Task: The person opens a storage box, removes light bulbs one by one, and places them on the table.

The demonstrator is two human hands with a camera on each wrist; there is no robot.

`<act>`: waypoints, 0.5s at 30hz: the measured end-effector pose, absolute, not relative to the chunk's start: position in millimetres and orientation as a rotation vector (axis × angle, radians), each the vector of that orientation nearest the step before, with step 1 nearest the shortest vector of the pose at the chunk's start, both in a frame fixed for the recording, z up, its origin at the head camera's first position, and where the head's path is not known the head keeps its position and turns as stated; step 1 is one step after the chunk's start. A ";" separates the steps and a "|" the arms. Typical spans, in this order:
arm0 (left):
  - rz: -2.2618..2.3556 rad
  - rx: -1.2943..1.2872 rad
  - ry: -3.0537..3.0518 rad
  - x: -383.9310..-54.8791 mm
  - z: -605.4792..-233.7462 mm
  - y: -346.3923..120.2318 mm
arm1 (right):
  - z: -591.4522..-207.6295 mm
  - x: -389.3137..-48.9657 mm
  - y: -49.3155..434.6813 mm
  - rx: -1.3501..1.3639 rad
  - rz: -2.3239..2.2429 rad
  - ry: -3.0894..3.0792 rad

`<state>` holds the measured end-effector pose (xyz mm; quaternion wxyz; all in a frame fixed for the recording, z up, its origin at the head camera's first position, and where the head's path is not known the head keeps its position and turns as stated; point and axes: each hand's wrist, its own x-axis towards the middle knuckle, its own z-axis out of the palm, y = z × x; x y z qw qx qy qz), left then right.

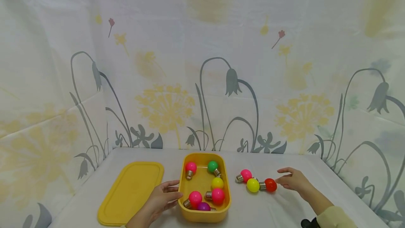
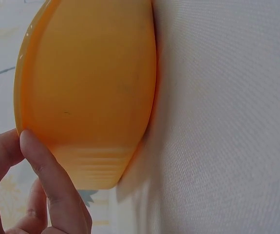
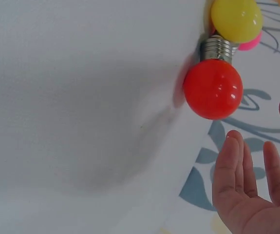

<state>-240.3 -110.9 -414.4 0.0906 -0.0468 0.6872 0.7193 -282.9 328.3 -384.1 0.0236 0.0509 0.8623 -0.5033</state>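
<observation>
My left hand (image 1: pixel 162 198) is at the left side of a yellow plastic box (image 1: pixel 205 216), its fingertips touching the wall by the rim. In the left wrist view, the fingers (image 2: pixel 52 183) meet the rim with little bend. Several coloured bulbs lie inside, among them a green bulb (image 1: pixel 212 166), a purple bulb (image 1: pixel 203 206) and a yellow bulb (image 1: pixel 217 183). To the right of the box, my right hand (image 1: pixel 294 180) reaches in with loose, spread fingers beside a red bulb (image 1: pixel 270 185). The right wrist view shows a small gap between its fingertips and the red bulb (image 3: pixel 214 90).
Left of the box, a flat yellow lid (image 1: pixel 133 189) lies on the white-covered table (image 1: pixel 265 214). Another yellow bulb (image 1: pixel 253 185) and a pink bulb (image 1: pixel 246 175) lie against the red one. A small black object (image 1: pixel 309 223) shows by the right sleeve. Behind hangs a flower-printed curtain (image 1: pixel 202 45).
</observation>
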 end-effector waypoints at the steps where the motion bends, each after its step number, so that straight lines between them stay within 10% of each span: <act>1: 2.137 -0.140 2.042 -240.3 -414.4 -111.0 | -382.9 -283.1 327.0 0.153 -1.569 2.669; 15: 2.132 -0.140 2.044 -243.2 -417.0 -112.0 | -372.0 -287.9 309.1 0.088 -1.529 2.707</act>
